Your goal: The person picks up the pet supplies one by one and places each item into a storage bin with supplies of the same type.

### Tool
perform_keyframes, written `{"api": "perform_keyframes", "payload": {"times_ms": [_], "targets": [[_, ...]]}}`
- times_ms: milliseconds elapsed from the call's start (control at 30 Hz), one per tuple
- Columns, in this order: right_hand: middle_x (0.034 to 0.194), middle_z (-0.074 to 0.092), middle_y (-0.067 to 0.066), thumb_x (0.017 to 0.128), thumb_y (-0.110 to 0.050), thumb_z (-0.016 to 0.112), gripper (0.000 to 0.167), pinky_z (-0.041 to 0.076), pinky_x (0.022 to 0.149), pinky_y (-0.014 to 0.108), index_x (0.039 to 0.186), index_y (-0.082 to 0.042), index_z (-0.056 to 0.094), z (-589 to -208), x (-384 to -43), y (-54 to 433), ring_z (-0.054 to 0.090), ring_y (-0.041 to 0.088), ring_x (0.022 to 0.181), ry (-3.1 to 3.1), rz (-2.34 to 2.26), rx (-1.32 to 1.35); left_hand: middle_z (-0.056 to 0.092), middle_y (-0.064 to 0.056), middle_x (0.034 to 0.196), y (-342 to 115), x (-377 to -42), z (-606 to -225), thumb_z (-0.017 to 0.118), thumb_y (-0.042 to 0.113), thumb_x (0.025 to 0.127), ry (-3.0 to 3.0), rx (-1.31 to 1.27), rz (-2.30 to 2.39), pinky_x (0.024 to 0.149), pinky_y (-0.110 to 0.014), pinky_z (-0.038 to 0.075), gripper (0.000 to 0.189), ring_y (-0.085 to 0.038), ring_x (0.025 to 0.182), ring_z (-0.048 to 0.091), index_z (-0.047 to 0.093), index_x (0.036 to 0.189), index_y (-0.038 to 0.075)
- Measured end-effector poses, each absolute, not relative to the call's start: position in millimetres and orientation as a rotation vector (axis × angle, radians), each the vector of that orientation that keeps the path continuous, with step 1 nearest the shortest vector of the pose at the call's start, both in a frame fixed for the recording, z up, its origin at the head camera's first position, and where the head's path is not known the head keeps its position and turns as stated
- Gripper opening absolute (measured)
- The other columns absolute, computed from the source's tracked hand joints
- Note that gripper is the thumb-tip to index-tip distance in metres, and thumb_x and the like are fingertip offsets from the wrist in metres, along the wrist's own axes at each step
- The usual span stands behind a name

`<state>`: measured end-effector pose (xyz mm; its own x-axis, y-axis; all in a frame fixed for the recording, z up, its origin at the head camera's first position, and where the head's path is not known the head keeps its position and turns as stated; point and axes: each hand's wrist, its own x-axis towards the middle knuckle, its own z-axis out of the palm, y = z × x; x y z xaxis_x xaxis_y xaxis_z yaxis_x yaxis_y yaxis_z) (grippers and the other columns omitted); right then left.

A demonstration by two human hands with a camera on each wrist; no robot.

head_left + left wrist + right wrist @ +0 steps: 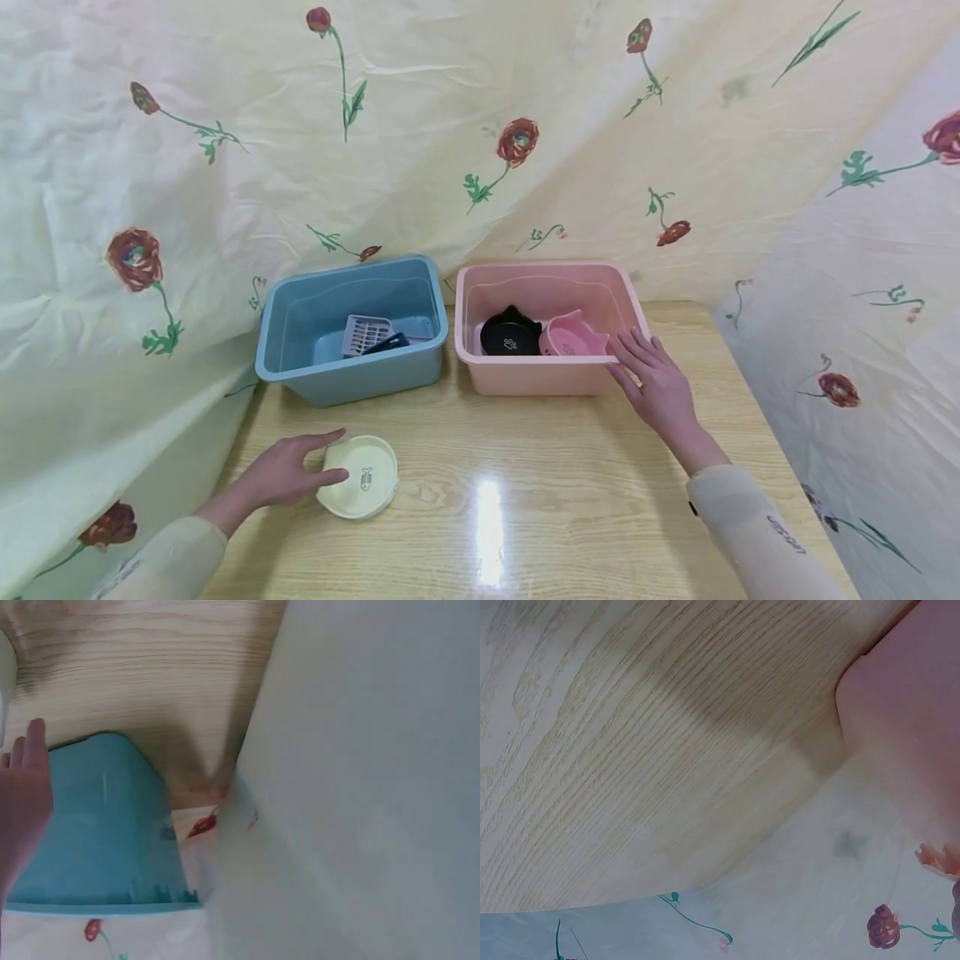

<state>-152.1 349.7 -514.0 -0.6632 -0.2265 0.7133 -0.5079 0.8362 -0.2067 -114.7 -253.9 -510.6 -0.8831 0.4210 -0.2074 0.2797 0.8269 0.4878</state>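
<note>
A round cream pet bowl (371, 467) with a fish-bone mark lies on the table before the blue bin. My left hand (288, 471) reaches over the bowl's left edge, thumb and forefinger apart; in the left wrist view this hand (22, 802) is partly cut off. At the front right corner of the pink bin (540, 377) is my right hand (656, 383), its fingers extended over the rim. Inside that bin sit a black bowl (510, 336) with a paw mark and a pink bowl (572, 336), both with pointed ears.
The blue bin (367, 375) holds a grey slotted litter scoop (363, 333) and a dark-handled item (386, 343), partly hidden by the front wall. Both bins stand at the back of the wooden table (577, 500), against a flowered cloth (420, 167) that also hangs along both sides.
</note>
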Motion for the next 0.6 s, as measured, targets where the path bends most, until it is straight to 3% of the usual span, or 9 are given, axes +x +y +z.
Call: {"api": "perform_keyframes", "payload": {"times_ms": [233, 400, 600], "targets": [[0.132, 0.07, 0.027, 0.1, -0.029, 0.074, 0.045, 0.038, 0.122, 0.059, 0.133, 0.002, 0.072, -510.5, -151.3, 347.9, 0.064, 0.049, 0.129, -2.319, 0.534, 0.518, 0.056, -0.027, 0.154, -261.0, -137.2, -508.7, 0.078, 0.052, 0.096, 2.415, 0.353, 0.887, 0.108, -0.06, 0.053, 0.083, -0.048, 0.136, 0.06, 0.051, 0.158, 0.003], [0.132, 0.069, 0.028, 0.085, -0.009, 0.083, 0.05, 0.03, 0.129, 0.049, 0.132, 0.004, 0.072, -509.7, -151.0, 344.5, 0.063, 0.05, 0.13, -2.338, 0.55, 0.497, 0.045, -0.031, 0.161, -263.4, -150.3, -504.7, 0.073, 0.049, 0.1, 2.181, 0.189, 0.996, 0.099, -0.06, 0.059, 0.087, -0.05, 0.143, 0.052, 0.038, 0.164, 0.001], [0.133, 0.069, 0.027, 0.083, -0.006, 0.085, 0.052, 0.03, 0.129, 0.048, 0.133, 0.003, 0.072, -508.2, -152.3, 345.5, 0.063, 0.049, 0.13, -2.35, 0.543, 0.487, 0.043, -0.029, 0.163, -259.2, -160.6, -507.1, 0.072, 0.042, 0.102, 2.039, 0.108, 1.068, 0.095, -0.059, 0.062, 0.081, -0.051, 0.146, 0.047, 0.038, 0.164, 0.0]]}}
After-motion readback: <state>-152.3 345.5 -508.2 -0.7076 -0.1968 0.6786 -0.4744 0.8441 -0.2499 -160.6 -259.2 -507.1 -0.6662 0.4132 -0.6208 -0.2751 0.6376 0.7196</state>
